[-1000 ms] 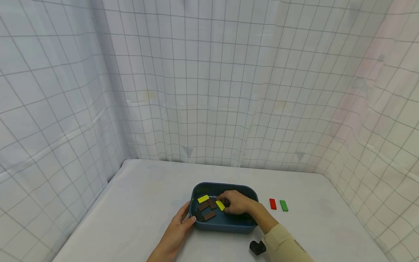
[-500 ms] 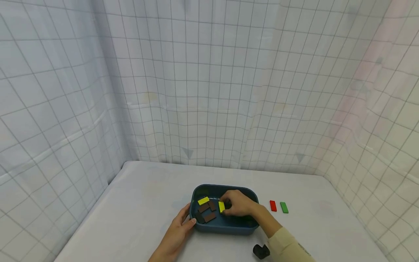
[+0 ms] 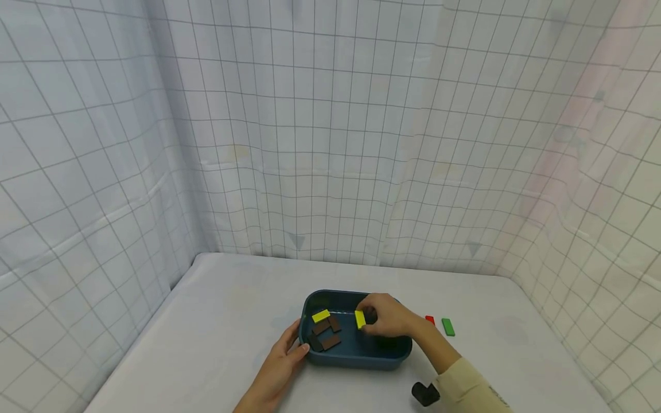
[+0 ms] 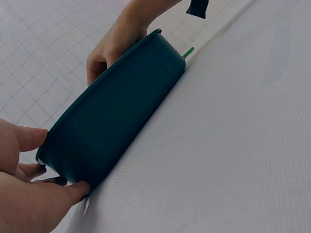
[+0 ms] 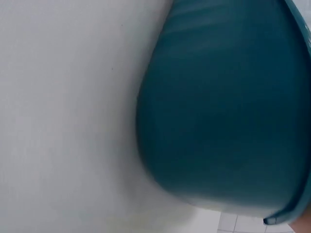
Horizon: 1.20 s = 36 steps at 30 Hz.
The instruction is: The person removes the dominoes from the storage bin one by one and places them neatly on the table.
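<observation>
A dark blue-green plastic bin (image 3: 356, 362) stands on the table. My left hand (image 3: 279, 367) grips its left end, thumb at the front corner and fingers along the side. In the left wrist view, the left fingers (image 4: 34, 137) press against the rim and lower wall. My right hand (image 3: 389, 316) is over the bin's right part, pinching a small yellow block (image 3: 360, 319) between thumb and fingers. Lying in the left part are another yellow block (image 3: 321, 316), several dark brown blocks (image 3: 331, 342) and a blackish one (image 3: 315, 342). The right wrist view shows mostly the bin's outer wall (image 5: 223, 111).
Right of the bin, a green block (image 3: 448, 327) and a red block (image 3: 430, 319) lie on the white table (image 3: 248, 304); my right forearm partly covers the red one. A black device (image 3: 425, 394) sits at the right wrist. White grid-patterned curtains (image 3: 330, 143) enclose the table.
My right hand has moved right across the bin with the yellow block, which has turned more upright in view. The right forearm now overlaps the red block. The left hand keeps its place.
</observation>
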Available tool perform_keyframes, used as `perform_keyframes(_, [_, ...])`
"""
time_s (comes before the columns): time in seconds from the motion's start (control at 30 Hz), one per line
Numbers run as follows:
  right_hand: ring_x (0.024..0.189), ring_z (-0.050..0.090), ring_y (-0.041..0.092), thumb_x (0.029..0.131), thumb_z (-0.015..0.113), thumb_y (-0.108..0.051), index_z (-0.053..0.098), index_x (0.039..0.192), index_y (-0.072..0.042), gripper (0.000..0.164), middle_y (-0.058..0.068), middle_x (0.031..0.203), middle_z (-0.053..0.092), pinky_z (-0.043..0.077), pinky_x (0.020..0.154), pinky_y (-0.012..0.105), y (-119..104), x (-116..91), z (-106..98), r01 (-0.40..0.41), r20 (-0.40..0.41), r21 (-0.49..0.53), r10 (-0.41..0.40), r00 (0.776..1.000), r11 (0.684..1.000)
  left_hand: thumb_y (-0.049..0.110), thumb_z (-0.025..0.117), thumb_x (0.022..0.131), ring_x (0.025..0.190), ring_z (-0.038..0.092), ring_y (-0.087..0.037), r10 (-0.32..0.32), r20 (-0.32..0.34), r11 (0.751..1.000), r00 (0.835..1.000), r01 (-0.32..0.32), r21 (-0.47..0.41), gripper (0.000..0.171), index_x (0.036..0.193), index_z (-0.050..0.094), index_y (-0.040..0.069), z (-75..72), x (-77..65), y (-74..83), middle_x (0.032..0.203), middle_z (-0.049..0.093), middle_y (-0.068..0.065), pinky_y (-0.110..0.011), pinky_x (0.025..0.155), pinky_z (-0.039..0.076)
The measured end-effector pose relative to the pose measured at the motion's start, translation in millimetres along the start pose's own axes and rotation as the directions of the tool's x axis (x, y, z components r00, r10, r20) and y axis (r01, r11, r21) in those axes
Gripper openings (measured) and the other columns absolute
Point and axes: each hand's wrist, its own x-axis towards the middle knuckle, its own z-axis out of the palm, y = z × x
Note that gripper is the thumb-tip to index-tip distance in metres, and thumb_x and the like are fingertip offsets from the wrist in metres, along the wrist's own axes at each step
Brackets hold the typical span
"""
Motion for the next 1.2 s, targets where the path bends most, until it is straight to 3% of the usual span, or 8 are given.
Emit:
perform_keyframes(0.53, [0.096,0.063,0.017,0.087,0.079,-0.019,0.071,0.121,-0.003,0.038,0.0,0.11,0.068,0.058,0.084,0.039,20.0,-34.6,-32.8,-0.062,-0.079,0.02,0.063,0.995,0.998,0.004,0.053,0.107,0.154,0.004,-0.047,0.0,0.0,1.0,1.0,0.0,0.001,0.067,0.163,0.017,-0.002,-0.5,1.6,-1.2,0.169,0.005,-0.027,-0.057,0.119,0.023])
perform_keyframes(0.9, [0.098,0.063,0.035,0.086,0.08,-0.017,0.07,0.12,-0.001,0.039,0.003,0.111,0.068,0.057,0.087,0.054,32.9,-60.0,-49.5,-0.111,-0.145,0.037,0.115,0.983,0.993,0.006,0.054,0.106,0.153,0.005,-0.047,-0.005,-0.01,1.0,1.0,0.005,0.002,0.067,0.163,0.018,-0.001,-1.2,2.7,-1.9,0.169,0.006,-0.027,-0.057,0.119,0.023])
perform_keyframes(1.2, [0.097,0.066,0.033,0.086,0.08,-0.015,0.071,0.116,-0.001,0.035,0.001,0.108,0.069,0.059,0.088,0.041,46.7,-78.9,-59.3,-0.117,-0.163,0.015,0.117,0.98,0.993,0.006,0.054,0.107,0.153,0.005,-0.047,0.008,0.001,1.0,1.0,-0.008,0.003,0.067,0.163,0.018,-0.002,-1.3,1.4,-1.2,0.168,0.006,-0.028,-0.058,0.12,0.022])
